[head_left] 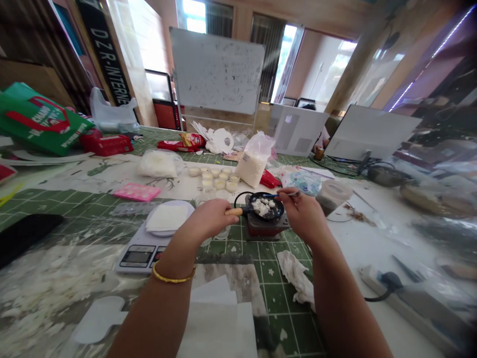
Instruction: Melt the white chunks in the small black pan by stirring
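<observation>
A small black pan (276, 214) holding white wax-like chunks (263, 206) sits on a little red burner (265, 226) at the table's middle. My left hand (208, 221) is closed around the pan's wooden handle (235, 211). My right hand (302, 211) pinches a thin blue-handled tool (286, 194) whose tip reaches over the pan. A gold bangle (173, 277) circles my left wrist.
A digital scale (143, 248) with a white plate stands left of the pan. Small filled cups (218, 178), a bag of white flakes (254, 161), a lidded container (332, 195), crumpled tissue (298, 278), a power strip (387, 286), laptops (367, 132) and a whiteboard (218, 69) surround the green cutting mat (261, 253).
</observation>
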The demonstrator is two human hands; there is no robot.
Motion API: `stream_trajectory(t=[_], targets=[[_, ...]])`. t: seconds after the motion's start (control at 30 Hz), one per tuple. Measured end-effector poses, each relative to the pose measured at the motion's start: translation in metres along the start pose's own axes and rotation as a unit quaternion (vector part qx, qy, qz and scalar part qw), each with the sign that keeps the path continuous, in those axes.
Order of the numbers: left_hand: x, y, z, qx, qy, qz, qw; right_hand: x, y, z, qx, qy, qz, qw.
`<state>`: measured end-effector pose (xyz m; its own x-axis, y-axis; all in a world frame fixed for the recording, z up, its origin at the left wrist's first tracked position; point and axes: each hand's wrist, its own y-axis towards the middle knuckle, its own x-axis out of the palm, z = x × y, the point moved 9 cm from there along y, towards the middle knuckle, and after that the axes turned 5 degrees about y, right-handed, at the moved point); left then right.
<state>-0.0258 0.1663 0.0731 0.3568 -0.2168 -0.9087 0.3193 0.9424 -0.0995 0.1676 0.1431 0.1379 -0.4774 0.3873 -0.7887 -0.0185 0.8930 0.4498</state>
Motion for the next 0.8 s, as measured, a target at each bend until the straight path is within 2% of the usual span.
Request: stream_trajectory(t=[0.1,0.23,0.3,0.4,0.57,0.63,0.73,0.8], targets=[[-0.001,-0.001,0.003,0.007,-0.002,0.003,1.0,0.01,-0.001,0.001,0.01,-0.018,-0.049,0.999],[-0.003,-0.003,0.004,0.005,0.004,0.006,1.0,-0.001,-0.005,-0.007,-0.018,0.023,-0.02,0.999],[-0.003,-0.003,0.004,0.001,0.005,0.007,1.0,0.001,-0.006,-0.008,-0.023,0.038,-0.039,0.998],[-0.004,-0.003,0.004,-0.001,0.001,0.005,1.0,0.006,-0.004,0.0,0.003,-0.003,-0.066,0.998],[-0.005,-0.004,0.007,0.0,0.008,0.002,1.0,-0.011,0.001,0.013,0.029,-0.061,0.003,0.998],[-0.005,-0.005,0.007,-0.002,0.011,0.002,1.0,-0.01,0.001,0.014,0.035,-0.067,-0.016,0.997],[-0.005,-0.005,0.007,-0.003,0.009,0.0,1.0,-0.003,-0.002,0.012,0.039,-0.031,-0.066,0.997],[-0.005,-0.005,0.007,0.001,0.012,0.0,1.0,-0.004,-0.005,0.008,0.033,0.015,-0.061,0.997]])
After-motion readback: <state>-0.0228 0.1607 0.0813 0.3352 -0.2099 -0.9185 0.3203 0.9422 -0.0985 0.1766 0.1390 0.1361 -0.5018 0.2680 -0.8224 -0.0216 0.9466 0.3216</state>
